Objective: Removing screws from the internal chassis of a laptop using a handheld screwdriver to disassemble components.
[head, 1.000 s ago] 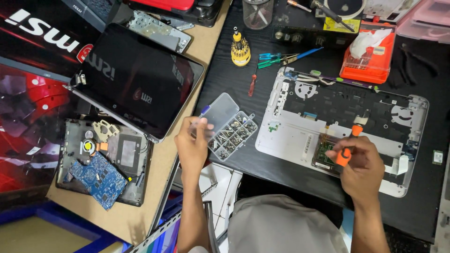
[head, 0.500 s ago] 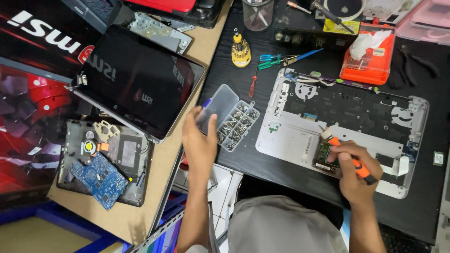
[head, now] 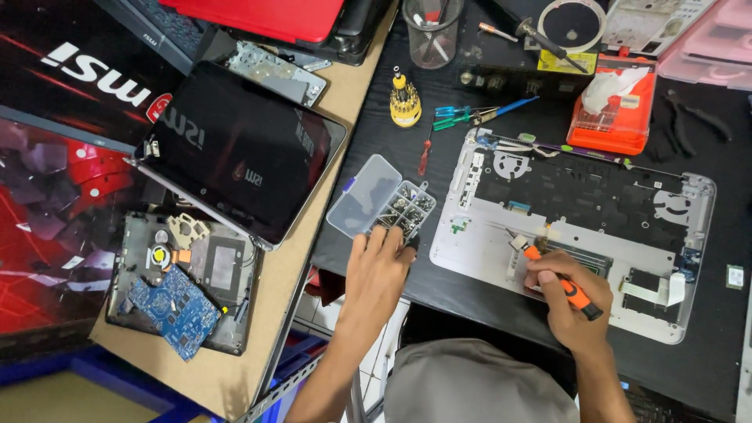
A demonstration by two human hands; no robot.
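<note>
An opened silver laptop base (head: 486, 258) lies on the black table, its inside facing up. My right hand (head: 570, 301) grips an orange-handled screwdriver (head: 558, 282), its tip down on the base near the front middle. My left hand (head: 377, 276) rests at the near edge of a small clear screw box (head: 382, 205) with its lid open, fingertips touching the compartments that hold several screws.
A dark laptop lid (head: 235, 153) and a stripped chassis with a blue circuit board (head: 174, 309) lie on the cardboard at left. Behind the base are a yellow bit holder (head: 405, 102), blue-handled tools (head: 470, 116), an orange box (head: 615, 110), a clear cup (head: 431, 31) and pliers (head: 693, 117).
My left hand has slid right and down to the screw box's near edge. My right hand has tilted the screwdriver from upright to slanting, its tip now on the laptop base.
</note>
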